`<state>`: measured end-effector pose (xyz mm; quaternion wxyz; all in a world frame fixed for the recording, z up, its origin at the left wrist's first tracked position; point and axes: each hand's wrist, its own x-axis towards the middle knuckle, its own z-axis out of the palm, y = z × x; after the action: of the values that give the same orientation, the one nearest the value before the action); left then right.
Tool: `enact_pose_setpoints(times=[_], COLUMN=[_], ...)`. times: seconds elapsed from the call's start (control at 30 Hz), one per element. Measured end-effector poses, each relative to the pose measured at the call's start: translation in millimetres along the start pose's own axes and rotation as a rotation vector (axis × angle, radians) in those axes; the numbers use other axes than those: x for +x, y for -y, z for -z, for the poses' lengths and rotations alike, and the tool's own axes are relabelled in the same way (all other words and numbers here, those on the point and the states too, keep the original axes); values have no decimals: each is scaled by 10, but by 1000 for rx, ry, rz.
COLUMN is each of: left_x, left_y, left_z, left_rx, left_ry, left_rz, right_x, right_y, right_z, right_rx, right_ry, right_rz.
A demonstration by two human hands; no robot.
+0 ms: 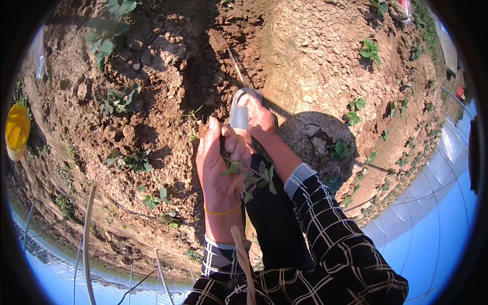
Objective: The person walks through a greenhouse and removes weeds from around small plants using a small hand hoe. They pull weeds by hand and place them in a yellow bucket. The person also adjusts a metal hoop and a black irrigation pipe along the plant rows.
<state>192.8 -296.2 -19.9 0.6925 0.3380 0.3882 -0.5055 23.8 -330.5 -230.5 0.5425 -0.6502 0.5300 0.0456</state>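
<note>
My left hand (221, 160) is closed with the thumb extended upward. A leafy plant stem (263, 177) passes out of its curled fingers towards my dark trouser leg. Just ahead and to the right, my right hand (261, 120) has its fingers bent against a grey slip-on shoe (240, 114) on my foot. A thin pale rod (236, 66) slants over the soil beyond the shoe's toe. Where its near end goes is hidden, so whether my right hand grips it is unclear. Small green sprigs (193, 113) stand in the soil by my left thumb.
Broad-leaved plants grow in the left bed (122, 100) and the right bed (370, 51), with a furrow of loose clods (244, 34) between. A yellow bucket (17, 131) stands far left. Bent hoop poles (88, 244) rise at lower left. Clear plastic sheeting (451, 145) lines the right.
</note>
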Motion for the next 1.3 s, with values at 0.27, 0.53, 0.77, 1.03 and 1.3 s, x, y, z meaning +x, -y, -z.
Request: enact_pose_setpoints(times=[0.27, 0.53, 0.77, 1.03, 1.3], left_x=[30, 38, 47, 70, 39], left_y=[-88, -186, -271, -315, -354], left_z=[-5, -20, 34, 63, 79], left_rx=[-23, -3, -29, -77, -54], left_ry=[-6, -13, -4, 6, 9], left_rz=[-6, -33, -36, -59, -59], right_x=[560, 1957, 2185, 2300, 2389], right_y=[460, 767, 792, 801, 679], right_z=[386, 368, 291, 291, 263], right_rx=[-391, -777, -972, -1218, -1192], right_ry=[141, -114, -58, 87, 22], right_rz=[176, 98, 46, 131, 264])
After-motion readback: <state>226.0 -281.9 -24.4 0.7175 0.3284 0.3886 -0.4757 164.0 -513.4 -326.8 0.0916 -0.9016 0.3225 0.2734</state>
